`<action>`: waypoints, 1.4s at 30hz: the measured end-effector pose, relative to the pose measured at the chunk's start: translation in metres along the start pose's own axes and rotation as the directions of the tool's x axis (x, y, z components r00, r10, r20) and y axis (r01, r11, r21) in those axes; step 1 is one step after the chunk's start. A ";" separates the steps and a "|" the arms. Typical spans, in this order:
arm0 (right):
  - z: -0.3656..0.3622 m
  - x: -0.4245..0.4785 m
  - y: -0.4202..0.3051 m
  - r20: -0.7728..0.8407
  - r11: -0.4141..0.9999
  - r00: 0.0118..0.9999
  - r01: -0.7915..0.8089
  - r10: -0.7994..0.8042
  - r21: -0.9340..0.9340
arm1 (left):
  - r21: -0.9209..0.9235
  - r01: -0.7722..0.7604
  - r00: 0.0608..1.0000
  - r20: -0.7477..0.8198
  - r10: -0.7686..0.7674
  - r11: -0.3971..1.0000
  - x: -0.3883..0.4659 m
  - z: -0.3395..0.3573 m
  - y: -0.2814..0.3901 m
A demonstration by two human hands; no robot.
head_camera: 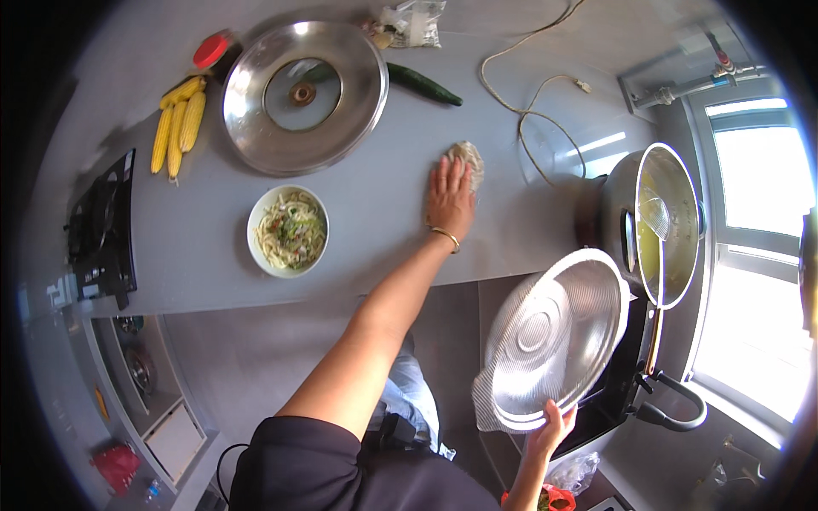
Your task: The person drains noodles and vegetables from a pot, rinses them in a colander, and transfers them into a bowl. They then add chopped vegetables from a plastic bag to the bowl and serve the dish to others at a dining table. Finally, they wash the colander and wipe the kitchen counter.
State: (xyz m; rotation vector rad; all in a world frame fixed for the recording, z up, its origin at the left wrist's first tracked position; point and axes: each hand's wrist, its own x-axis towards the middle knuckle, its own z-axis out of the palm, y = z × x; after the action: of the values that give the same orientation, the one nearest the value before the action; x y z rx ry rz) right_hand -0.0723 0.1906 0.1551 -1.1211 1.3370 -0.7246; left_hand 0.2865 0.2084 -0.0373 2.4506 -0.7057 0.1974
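Observation:
My left hand [453, 199], a gold-coloured bangle at its wrist, presses flat on a crumpled pale cloth [468, 161] on the grey countertop [377, 217]. Part of the cloth is hidden beneath the fingers. In my right hand [553, 427] is a metal colander [543, 326], gripped by its rim and held tilted off the counter's front edge, over the dark sink area. To the left of my left arm stands a white bowl [253, 237] of noodles with chopped green topping [293, 230]. A cucumber [425, 84] lies beyond the cloth.
A large steel lid with a glass centre [246, 131], corn cobs [177, 131] and a red-capped jar [211, 51] occupy the back left. A cord [524, 112] lies at the back right. Rightward stands a deep pot [684, 211] holding a skimmer [658, 217], near a faucet [693, 399].

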 end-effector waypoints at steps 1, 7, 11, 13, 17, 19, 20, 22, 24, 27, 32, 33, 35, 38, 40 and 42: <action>0.026 0.005 -0.007 0.021 0.999 1.000 0.014 -0.015 0.047 | -0.019 -0.029 0.999 0.024 0.029 0.999 0.005 0.009 0.008; 0.162 0.044 -0.025 0.245 0.997 0.967 -0.073 0.072 -0.005 | 0.028 -0.276 0.946 0.184 0.266 0.961 0.010 0.010 -0.014; 0.212 0.055 -0.026 0.411 0.998 0.912 -0.024 0.000 0.053 | -0.006 -0.253 0.952 0.174 0.250 0.967 -0.007 -0.004 -0.026; 0.241 0.037 -0.043 0.452 0.998 0.891 0.011 -0.040 0.066 | -0.024 -0.195 0.967 0.165 0.196 0.981 -0.022 -0.011 -0.031; 0.313 -0.001 -0.067 0.662 0.983 0.738 0.183 -0.129 -0.014 | -0.065 -0.025 0.994 0.105 0.032 0.998 -0.044 -0.025 -0.043; 0.364 -0.033 -0.076 0.815 0.970 0.574 0.232 -0.084 -0.064 | -0.083 0.056 0.996 0.072 -0.050 0.995 -0.047 -0.023 -0.051; 0.390 -0.048 -0.068 0.862 0.953 0.499 0.293 -0.085 -0.076 | -0.101 0.091 0.995 0.046 -0.086 0.991 -0.046 -0.019 -0.052; 0.443 -0.079 -0.042 0.943 0.937 0.331 0.321 0.023 -0.135 | -0.146 0.149 0.989 -0.003 -0.151 0.978 -0.046 -0.015 -0.056; 0.489 -0.100 0.001 0.967 0.916 0.231 0.355 0.105 -0.184 | -0.204 0.137 0.989 -0.019 -0.144 0.969 -0.048 -0.030 -0.052; 0.526 -0.147 0.032 0.951 0.817 0.206 0.490 0.230 -0.303 | -0.273 0.138 0.990 0.032 -0.134 0.952 -0.059 -0.077 -0.052; 0.545 -0.183 0.108 0.956 0.738 0.136 0.611 0.259 -0.286 | -0.109 0.294 0.955 0.076 -0.287 0.950 -0.069 -0.103 -0.073; 0.545 -0.188 0.113 0.947 0.698 0.153 0.644 0.281 -0.311 | -0.103 0.318 0.948 0.064 -0.313 0.942 -0.063 -0.109 -0.073; 0.548 -0.179 0.120 0.946 0.652 0.224 0.685 0.234 -0.324 | -0.087 0.317 0.944 0.120 -0.306 0.944 -0.052 -0.101 -0.065; 0.536 -0.170 0.094 0.946 0.729 0.188 0.603 0.264 -0.323 | 0.001 0.292 0.951 0.100 -0.291 0.956 -0.033 -0.090 -0.068; 0.503 -0.152 0.058 0.986 0.840 0.126 0.519 0.106 -0.157 | 0.014 0.238 0.969 0.066 -0.238 0.971 -0.015 -0.078 -0.073; 0.455 -0.113 0.025 0.985 0.918 0.160 0.396 -0.069 0.000 | 0.004 0.192 0.980 0.053 -0.192 0.981 0.004 -0.065 -0.064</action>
State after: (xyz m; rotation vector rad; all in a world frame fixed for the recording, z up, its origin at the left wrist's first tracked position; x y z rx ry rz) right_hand 0.3480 0.3969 0.1195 -1.6133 0.0618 0.1189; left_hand 0.3245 0.2882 -0.0137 2.5120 -0.4869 0.0565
